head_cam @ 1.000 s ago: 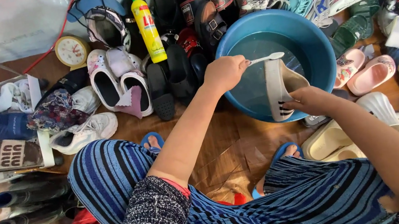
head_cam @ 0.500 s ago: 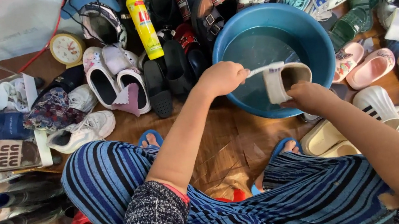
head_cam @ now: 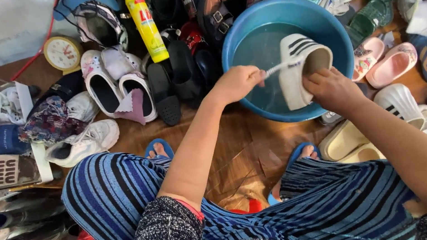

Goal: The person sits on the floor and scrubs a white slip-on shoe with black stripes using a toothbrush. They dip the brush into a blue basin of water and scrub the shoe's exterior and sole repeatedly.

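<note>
White slide sandal (head_cam: 299,70) gripped in right hand (head_cam: 333,88), tilted over blue basin (head_cam: 246,39) to catch drips; left hand (head_cam: 236,82) closed on toothbrush (head_cam: 280,67), bristles vs strap.

**A home floor turned into a shoe-washing corner**

This is looking like a room in a home, with someone sitting low on a brown wooden floor (head_cam: 241,155). Dozens of worn shoes (head_cam: 123,82), sandals and slippers are lying in loose rows around a blue plastic basin (head_cam: 238,60) holding water. A yellow bottle of dish soap (head_cam: 146,25) and a small round alarm clock (head_cam: 62,53) are standing among them, everyday household things.
</note>
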